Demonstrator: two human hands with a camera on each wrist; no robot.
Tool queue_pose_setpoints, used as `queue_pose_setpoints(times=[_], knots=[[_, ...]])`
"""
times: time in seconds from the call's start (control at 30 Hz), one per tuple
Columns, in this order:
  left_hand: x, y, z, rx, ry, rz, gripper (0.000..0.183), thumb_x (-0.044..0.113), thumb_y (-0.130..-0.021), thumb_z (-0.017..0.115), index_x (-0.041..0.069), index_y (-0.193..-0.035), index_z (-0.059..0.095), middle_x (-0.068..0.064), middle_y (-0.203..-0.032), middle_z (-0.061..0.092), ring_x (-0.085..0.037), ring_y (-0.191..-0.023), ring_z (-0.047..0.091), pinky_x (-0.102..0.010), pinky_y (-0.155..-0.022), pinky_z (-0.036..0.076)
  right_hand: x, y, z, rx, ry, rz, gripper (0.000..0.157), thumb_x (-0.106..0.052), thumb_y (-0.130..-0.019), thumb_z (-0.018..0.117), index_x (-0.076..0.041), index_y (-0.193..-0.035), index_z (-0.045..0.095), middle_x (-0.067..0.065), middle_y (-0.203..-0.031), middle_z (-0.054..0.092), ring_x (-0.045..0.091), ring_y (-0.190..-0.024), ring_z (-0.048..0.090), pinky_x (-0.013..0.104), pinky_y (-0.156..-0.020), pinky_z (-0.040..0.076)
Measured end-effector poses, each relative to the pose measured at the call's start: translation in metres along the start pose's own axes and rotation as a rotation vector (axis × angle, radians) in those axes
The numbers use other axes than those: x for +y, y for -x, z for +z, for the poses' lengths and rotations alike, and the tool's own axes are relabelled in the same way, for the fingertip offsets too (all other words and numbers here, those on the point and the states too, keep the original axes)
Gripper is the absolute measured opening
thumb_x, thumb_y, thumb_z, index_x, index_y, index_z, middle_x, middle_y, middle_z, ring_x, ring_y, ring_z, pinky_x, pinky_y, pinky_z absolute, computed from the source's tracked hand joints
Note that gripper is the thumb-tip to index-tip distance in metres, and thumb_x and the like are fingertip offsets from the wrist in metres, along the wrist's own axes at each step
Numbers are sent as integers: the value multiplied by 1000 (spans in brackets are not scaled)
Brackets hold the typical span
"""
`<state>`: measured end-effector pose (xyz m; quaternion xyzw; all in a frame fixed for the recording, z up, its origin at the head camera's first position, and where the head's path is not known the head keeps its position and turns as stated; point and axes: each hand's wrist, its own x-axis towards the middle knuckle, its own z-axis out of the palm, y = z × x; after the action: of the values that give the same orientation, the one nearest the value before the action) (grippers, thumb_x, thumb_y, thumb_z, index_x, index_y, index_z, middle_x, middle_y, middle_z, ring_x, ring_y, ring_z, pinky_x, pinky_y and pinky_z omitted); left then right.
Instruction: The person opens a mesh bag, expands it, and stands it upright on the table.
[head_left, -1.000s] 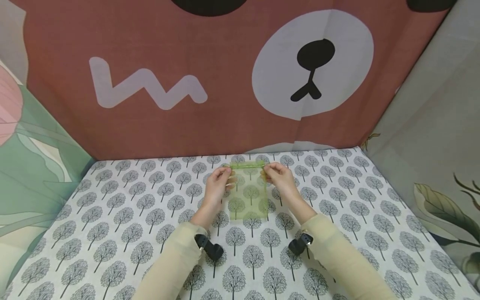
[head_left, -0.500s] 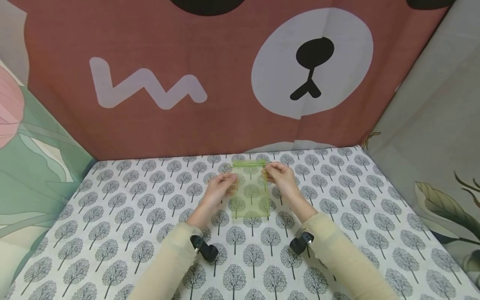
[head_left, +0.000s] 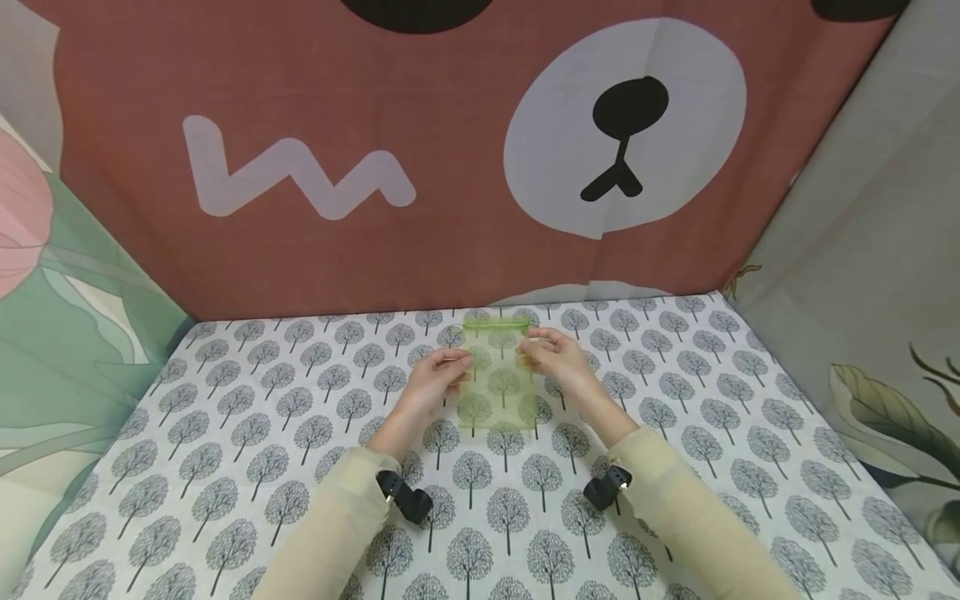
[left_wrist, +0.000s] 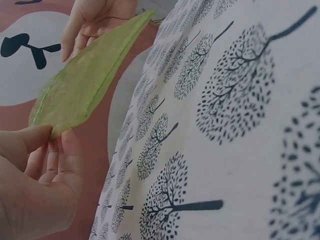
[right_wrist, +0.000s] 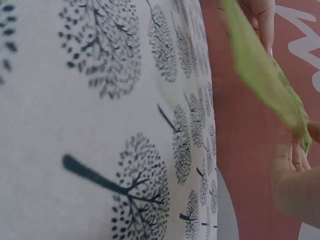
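A sheer green organza drawstring bag (head_left: 497, 387) hangs flat over the table, its gathered drawstring band toward the far side. The trees of the cloth show through it. My left hand (head_left: 433, 379) pinches its left edge below the band, thumb on top. At the opposite edge, my right hand (head_left: 561, 362) pinches the bag between thumb and fingers. In the left wrist view, the bag (left_wrist: 82, 82) stretches from the left hand (left_wrist: 47, 185) up to the right hand (left_wrist: 102, 17). The right wrist view shows the bag (right_wrist: 265, 75) edge-on, above the right hand (right_wrist: 297, 175).
A white cloth with grey trees covers the table (head_left: 285, 508). Behind it rises a reddish curtain (head_left: 450, 258) with a bear print. Leaf-patterned drapes (head_left: 82, 350) close off the left and right sides. Each wrist carries a small black camera (head_left: 405, 497).
My left hand has slid from the bag's top left corner down its left edge. The right hand has shifted slightly inward and down along the right edge, and the bag has moved a little away.
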<state>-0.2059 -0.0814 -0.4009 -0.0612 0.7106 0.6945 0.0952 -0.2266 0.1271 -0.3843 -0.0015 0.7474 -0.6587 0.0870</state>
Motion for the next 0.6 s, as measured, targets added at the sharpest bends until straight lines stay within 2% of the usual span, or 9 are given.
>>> queue_pose_setpoints(times=[0.1, 0.2, 0.33, 0.47, 0.6], knots=[[-1, 0, -1, 8, 3, -7, 31, 17, -94, 59, 4, -123, 58, -18, -123, 61, -5, -83, 60, -24, -79, 55, 1, 2, 1, -33, 21, -2, 48, -8, -92, 59, -1, -136, 43, 12, -111, 68, 1, -80, 64, 21, -86, 57], [0, 0, -2, 0, 1, -12, 34, 17, -94, 59, 3, -126, 56, -19, -125, 60, -7, -85, 60, -26, -82, 55, 2, 3, 0, -36, 38, -17, 50, -6, -90, 61, -3, -137, 43, 17, -117, 65, 1, -79, 65, 22, -86, 57], [-1, 2, -3, -54, -21, -31, 35, 17, -93, 60, 2, -126, 55, -19, -124, 61, -10, -88, 60, -29, -85, 56, 2, 3, -1, -15, 28, -37, 48, -6, -90, 61, -3, -135, 45, 6, -105, 68, 5, -81, 66, 25, -88, 57], [-3, 2, -3, -107, -45, -40, 34, 14, -92, 61, 1, -123, 56, -21, -120, 62, -9, -84, 62, -25, -81, 57, 2, 3, -2, 4, 3, -36, 45, -5, -91, 61, -3, -133, 44, -6, -94, 66, 7, -82, 66, 25, -87, 57], [-4, 2, -3, -87, -33, -29, 33, 14, -91, 62, 1, -121, 57, -15, -109, 66, -8, -78, 60, -19, -74, 56, 1, 2, -2, 19, 1, -13, 28, -6, -91, 61, -4, -113, 45, 1, -98, 67, 6, -80, 65, 19, -80, 57]])
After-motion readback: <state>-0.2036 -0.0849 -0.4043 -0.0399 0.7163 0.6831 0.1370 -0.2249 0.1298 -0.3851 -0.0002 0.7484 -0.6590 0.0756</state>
